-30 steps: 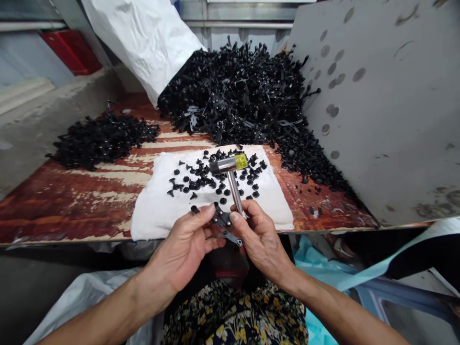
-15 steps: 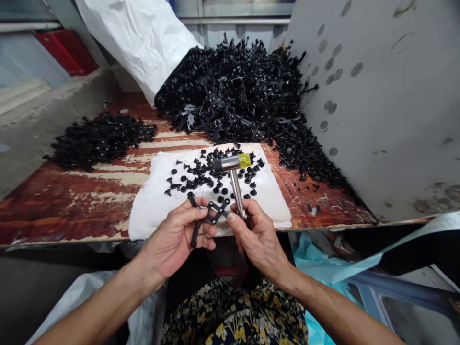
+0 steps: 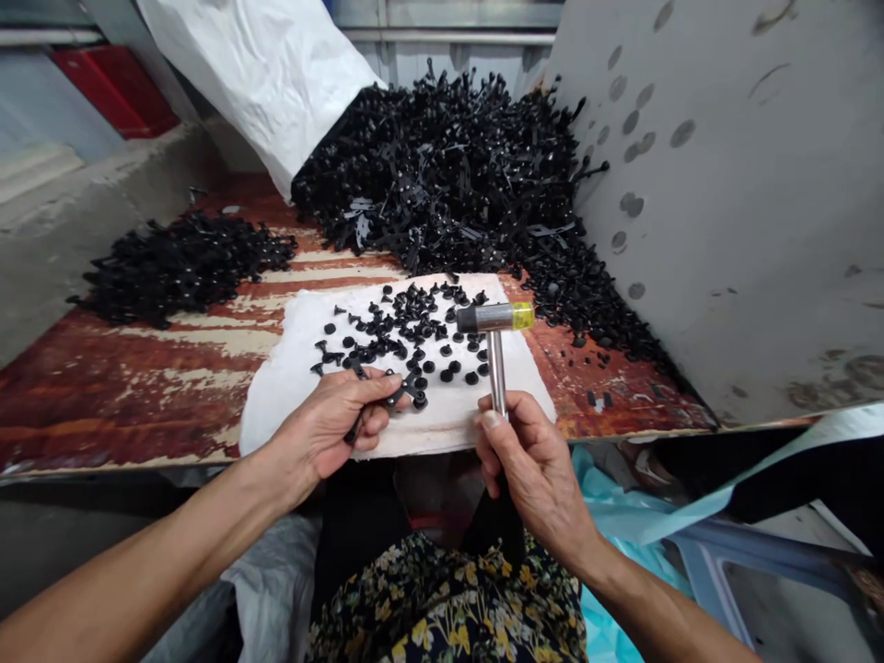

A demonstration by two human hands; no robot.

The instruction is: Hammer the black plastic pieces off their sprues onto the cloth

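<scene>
Moving apart, my right hand (image 3: pixel 531 460) is gripping the hammer (image 3: pixel 494 345); my left hand (image 3: pixel 331 419) is pinching a black part (image 3: pixel 407 391) on the cloth (image 3: pixel 290 387).

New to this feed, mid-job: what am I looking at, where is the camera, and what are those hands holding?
No machine: a person works bare-handed; the one camera sits on their head, looking down. The left hand grips a black linked part over a white cloth strewn with small black studs. The right hand holds a small hammer upright by its handle. The cloth lies on a worn red board; behind it a big pile of black parts lies beside a white sack.
</scene>
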